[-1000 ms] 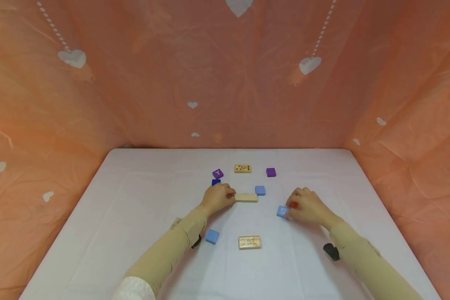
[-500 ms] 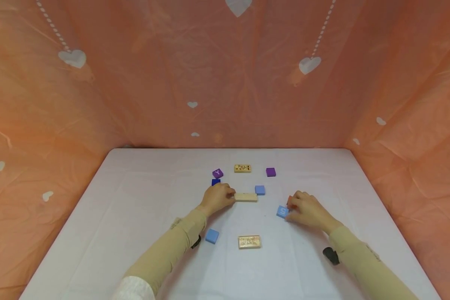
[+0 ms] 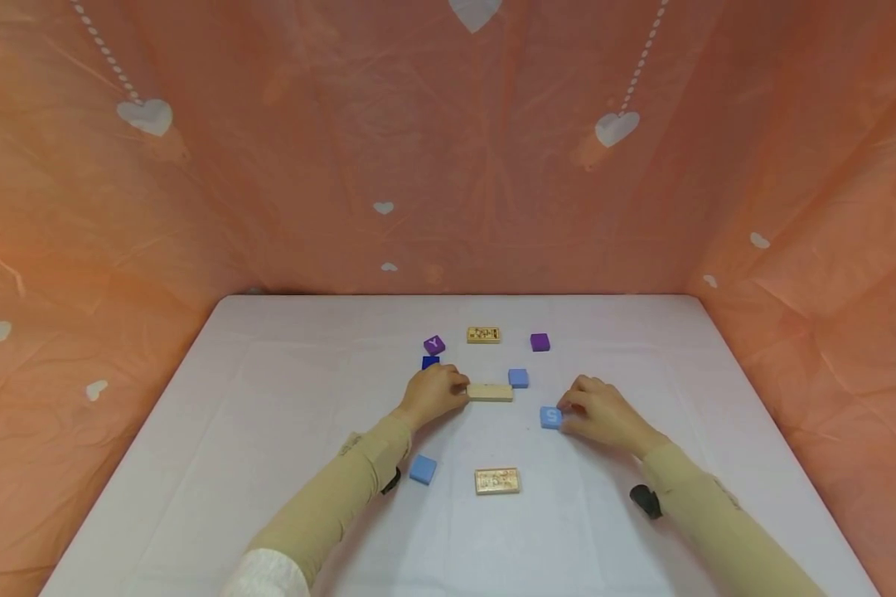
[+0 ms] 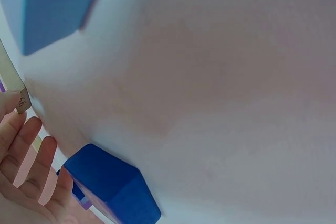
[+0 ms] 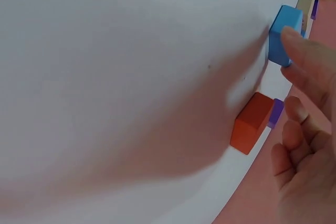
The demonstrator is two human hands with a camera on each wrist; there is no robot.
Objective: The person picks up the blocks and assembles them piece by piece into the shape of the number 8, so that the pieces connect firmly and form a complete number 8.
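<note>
My left hand (image 3: 433,392) pinches the left end of a long pale wooden block (image 3: 490,393) lying on the table; in the left wrist view, thumb and forefinger meet at its numbered end. A dark blue block (image 4: 105,182) stands beside the other fingers of this hand. With thumb and fingertips, my right hand (image 3: 604,416) grips a light blue block marked S (image 3: 551,417) by its right side. An orange-red block (image 5: 253,123) sits near the right hand's loose fingers in the right wrist view; in the head view the hand hides it.
A plain blue block (image 3: 518,378) lies just behind the wooden block's right end. Farther back are a purple Y block (image 3: 434,345), a gold domino-like tile (image 3: 483,335) and a purple block (image 3: 540,342). Nearer lie another blue block (image 3: 423,469) and a patterned tile (image 3: 496,481).
My right hand has moved left, carrying the S block a short way left and turning it straighter. The orange-red block has gone from sight behind the hand. My left hand stays put.
</note>
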